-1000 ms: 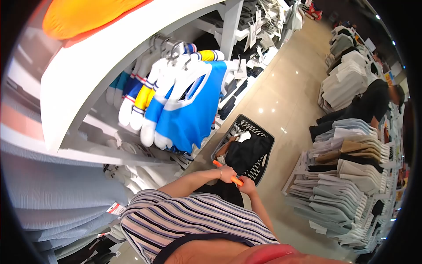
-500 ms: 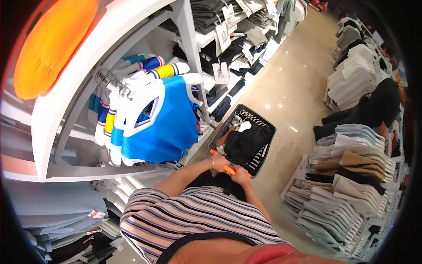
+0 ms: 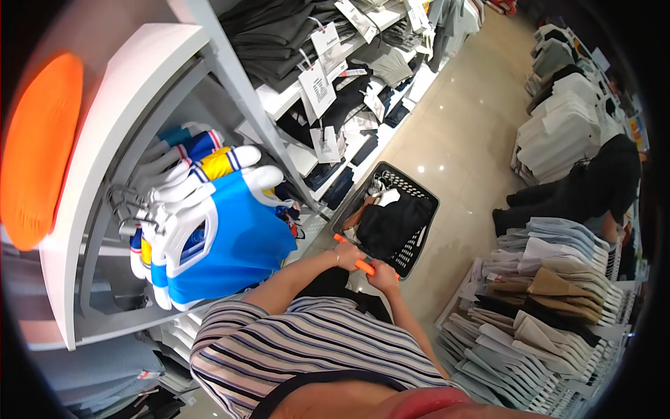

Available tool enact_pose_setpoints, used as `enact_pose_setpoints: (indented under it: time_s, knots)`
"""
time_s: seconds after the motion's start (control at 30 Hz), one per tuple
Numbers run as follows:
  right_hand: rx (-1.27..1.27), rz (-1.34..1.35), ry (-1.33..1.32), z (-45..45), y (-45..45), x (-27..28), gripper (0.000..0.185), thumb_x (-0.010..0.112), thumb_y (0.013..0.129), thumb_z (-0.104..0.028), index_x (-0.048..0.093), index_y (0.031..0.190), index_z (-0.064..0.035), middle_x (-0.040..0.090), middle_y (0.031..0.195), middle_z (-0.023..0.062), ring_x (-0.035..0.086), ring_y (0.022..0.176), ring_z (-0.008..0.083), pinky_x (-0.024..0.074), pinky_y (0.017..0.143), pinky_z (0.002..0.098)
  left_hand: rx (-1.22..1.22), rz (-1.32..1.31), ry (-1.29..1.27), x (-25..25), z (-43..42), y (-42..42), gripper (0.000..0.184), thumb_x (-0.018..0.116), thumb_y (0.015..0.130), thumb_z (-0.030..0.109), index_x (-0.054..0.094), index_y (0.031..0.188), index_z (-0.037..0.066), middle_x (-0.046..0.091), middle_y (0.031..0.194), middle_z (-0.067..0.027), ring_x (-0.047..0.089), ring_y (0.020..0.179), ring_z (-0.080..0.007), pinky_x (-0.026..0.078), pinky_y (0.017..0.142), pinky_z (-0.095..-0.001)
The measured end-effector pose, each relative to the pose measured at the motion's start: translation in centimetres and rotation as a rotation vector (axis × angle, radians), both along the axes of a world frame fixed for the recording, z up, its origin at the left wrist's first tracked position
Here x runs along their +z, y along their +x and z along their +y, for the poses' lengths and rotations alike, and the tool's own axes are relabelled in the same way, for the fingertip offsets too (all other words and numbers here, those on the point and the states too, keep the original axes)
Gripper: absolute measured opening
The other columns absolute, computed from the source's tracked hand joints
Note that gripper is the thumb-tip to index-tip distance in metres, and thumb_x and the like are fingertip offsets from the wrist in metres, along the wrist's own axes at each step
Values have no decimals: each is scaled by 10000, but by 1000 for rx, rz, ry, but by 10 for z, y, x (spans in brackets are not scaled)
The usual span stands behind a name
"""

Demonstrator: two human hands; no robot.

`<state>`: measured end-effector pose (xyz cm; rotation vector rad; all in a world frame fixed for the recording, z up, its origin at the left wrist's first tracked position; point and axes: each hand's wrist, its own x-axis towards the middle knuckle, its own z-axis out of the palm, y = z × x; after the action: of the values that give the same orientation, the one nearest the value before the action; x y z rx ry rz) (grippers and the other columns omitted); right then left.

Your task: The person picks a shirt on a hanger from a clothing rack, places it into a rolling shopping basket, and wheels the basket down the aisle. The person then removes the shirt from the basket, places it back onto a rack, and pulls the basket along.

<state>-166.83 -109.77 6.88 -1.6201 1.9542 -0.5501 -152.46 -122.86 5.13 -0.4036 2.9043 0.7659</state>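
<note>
Both my hands are wrapped around the orange handle (image 3: 365, 267) of a black shopping basket (image 3: 423, 241). My left hand (image 3: 346, 254) grips toward its left end, with a thin bracelet at the wrist. My right hand (image 3: 382, 276) closes around it near the right end. Ahead of my hands, the basket stands at floor level, its side pierced with small holes. A dark folded garment (image 3: 395, 225) lies inside, with a white item (image 3: 384, 197) and something brown beside it. Whether the basket has wheels is hidden.
Blue-and-white sleeveless tops (image 3: 227, 237) hang close on my left in a curved white frame (image 3: 118, 91). Beyond are shelves of folded dark clothes with tags (image 3: 318, 91). Hanging shirts (image 3: 537, 328) line the right side, where a person in black (image 3: 593, 178) bends. A shiny floor (image 3: 460, 105) runs between.
The blue tops and curved frame have slid left and lower in view, and the tagged shelves look nearer. My hands keep their hold, with the basket still ahead of me.
</note>
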Motion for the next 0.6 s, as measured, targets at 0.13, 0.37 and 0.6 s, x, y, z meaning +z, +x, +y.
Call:
enact_pose_setpoints:
  time_s: [0.13,0.37,0.6]
  knots:
    - [-28,30,56,-33,-31,9,193,630,649,-164,596,821,-86,628,793,135,614,744,323,496,652,411,-36,-9,-12,-2,-36,-35,246,651,661,349,613,779,136,611,624,-108,623,602,-301,493,558,-416]
    - [-82,40,140,-85,-86,6,237,635,647,-204,604,858,-100,638,814,129,621,780,314,496,695,414,-115,-31,20,7,-98,-97,257,643,675,359,612,779,125,617,643,-112,626,624,-304,496,575,-422]
    - [-107,22,194,-134,-138,11,260,634,651,-210,605,887,-102,638,861,132,616,825,310,491,729,410,-167,-38,39,11,-150,-155,244,621,680,331,612,796,116,615,641,-126,624,632,-315,494,580,-427]
